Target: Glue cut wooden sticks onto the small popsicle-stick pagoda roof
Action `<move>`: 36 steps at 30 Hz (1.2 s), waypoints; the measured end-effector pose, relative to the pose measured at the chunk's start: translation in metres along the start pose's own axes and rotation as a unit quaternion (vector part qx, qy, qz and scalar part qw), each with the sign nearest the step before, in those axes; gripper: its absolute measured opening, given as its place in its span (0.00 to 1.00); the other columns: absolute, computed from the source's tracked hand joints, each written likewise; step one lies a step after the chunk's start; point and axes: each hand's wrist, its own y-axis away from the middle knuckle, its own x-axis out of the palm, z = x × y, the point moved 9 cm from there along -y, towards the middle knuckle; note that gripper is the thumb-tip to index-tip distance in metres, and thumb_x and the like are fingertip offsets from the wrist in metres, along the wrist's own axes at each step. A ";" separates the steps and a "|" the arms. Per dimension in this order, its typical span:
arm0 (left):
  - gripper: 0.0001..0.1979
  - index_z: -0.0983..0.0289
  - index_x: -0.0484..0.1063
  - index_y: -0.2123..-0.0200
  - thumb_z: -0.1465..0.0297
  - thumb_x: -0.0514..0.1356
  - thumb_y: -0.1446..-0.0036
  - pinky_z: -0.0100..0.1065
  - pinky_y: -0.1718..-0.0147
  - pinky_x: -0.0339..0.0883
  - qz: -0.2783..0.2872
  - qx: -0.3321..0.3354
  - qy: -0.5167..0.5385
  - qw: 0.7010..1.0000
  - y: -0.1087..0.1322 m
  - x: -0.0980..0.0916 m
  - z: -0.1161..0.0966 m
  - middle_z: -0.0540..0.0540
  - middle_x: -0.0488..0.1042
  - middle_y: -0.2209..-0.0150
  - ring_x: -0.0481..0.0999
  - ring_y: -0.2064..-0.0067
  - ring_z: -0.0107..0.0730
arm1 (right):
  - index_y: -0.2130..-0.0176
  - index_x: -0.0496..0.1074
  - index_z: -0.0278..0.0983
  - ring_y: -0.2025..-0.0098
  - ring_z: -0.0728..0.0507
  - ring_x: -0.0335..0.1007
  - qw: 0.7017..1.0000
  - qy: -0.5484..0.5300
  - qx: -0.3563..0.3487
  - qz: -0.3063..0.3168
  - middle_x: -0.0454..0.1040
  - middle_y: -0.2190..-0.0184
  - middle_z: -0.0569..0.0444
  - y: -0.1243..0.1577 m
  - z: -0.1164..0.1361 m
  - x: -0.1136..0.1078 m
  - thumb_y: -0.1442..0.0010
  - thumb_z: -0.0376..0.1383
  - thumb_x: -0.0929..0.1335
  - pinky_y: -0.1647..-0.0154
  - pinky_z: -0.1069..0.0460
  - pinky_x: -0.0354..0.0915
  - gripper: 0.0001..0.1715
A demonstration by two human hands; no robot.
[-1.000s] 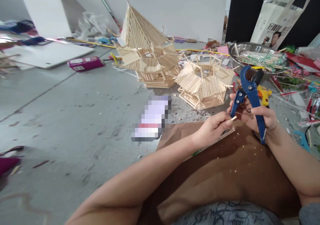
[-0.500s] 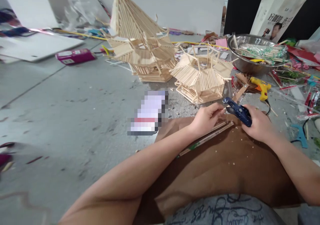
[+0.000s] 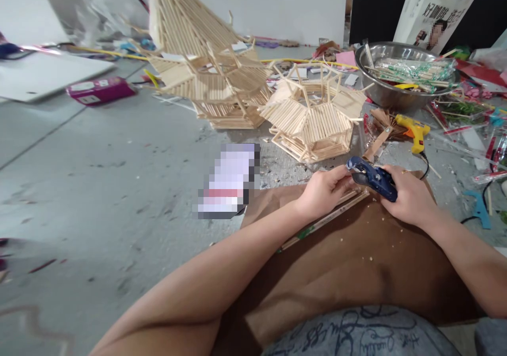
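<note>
My right hand (image 3: 410, 195) is wrapped round the handles of blue pruning shears (image 3: 376, 180), whose jaws point left toward my other hand. My left hand (image 3: 322, 191) is closed in a pinch right beside the jaws, on a thin wooden stick that is almost wholly hidden by the fingers. Below that hand, wrapped chopsticks (image 3: 331, 218) with a green print lie slantwise on a brown sheet (image 3: 336, 271) over my lap. Small pale chips are scattered on the sheet.
Beyond my hands stand a low stick-built structure (image 3: 317, 123) and a taller, roofed stick tower (image 3: 222, 86). A phone (image 3: 229, 179) lies on the floor. To the right are a yellow glue gun (image 3: 414, 131) with its cord and a steel bowl (image 3: 390, 100) holding wrapped chopsticks.
The view has shifted slightly, so the background things sit further left. Both hands keep about the same hold, with the shears still close to my left fingertips.
</note>
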 end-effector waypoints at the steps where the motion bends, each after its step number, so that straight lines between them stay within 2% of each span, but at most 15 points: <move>1: 0.10 0.67 0.72 0.64 0.70 0.51 0.42 0.25 0.69 0.64 0.000 -0.002 -0.003 1.000 0.000 0.000 0.000 0.54 0.75 0.71 0.72 0.71 0.26 | 0.50 0.60 0.34 0.59 0.36 0.71 1.000 0.002 0.001 0.002 0.73 0.58 0.42 0.000 0.000 0.000 0.53 0.35 0.64 0.61 0.44 0.66 0.29; 9: 0.10 0.67 0.72 0.65 0.71 0.51 0.43 0.23 0.74 0.61 -0.001 -0.014 0.000 1.000 0.002 0.000 -0.001 0.50 0.70 0.77 0.66 0.76 0.23 | 0.50 0.60 0.34 0.58 0.35 0.71 1.000 0.008 -0.004 -0.006 0.73 0.58 0.42 0.002 0.001 -0.002 0.53 0.36 0.64 0.61 0.43 0.66 0.28; 17: 0.11 0.66 0.72 0.64 0.71 0.51 0.42 0.23 0.74 0.60 0.001 -0.005 -0.006 1.000 0.001 0.000 -0.003 0.49 0.70 0.77 0.65 0.77 0.22 | 0.50 0.60 0.35 0.58 0.35 0.71 1.000 0.003 0.001 0.000 0.73 0.58 0.43 0.002 0.001 -0.002 0.53 0.35 0.64 0.61 0.44 0.66 0.29; 29: 0.10 0.66 0.71 0.66 0.72 0.51 0.43 0.23 0.75 0.60 0.014 0.005 -0.022 1.000 0.000 -0.001 -0.008 0.50 0.70 0.77 0.68 0.76 0.24 | 0.53 0.64 0.35 0.62 0.36 0.73 0.999 0.016 0.031 0.023 0.76 0.62 0.44 0.002 -0.003 0.000 0.54 0.37 0.64 0.68 0.46 0.66 0.26; 36: 0.10 0.66 0.71 0.66 0.71 0.50 0.42 0.24 0.74 0.61 0.010 -0.018 -0.036 0.999 0.001 0.001 -0.003 0.51 0.72 0.76 0.69 0.75 0.24 | 0.56 0.65 0.36 0.66 0.37 0.73 0.998 0.023 0.041 0.032 0.76 0.67 0.47 0.003 -0.005 0.003 0.54 0.37 0.64 0.70 0.47 0.65 0.23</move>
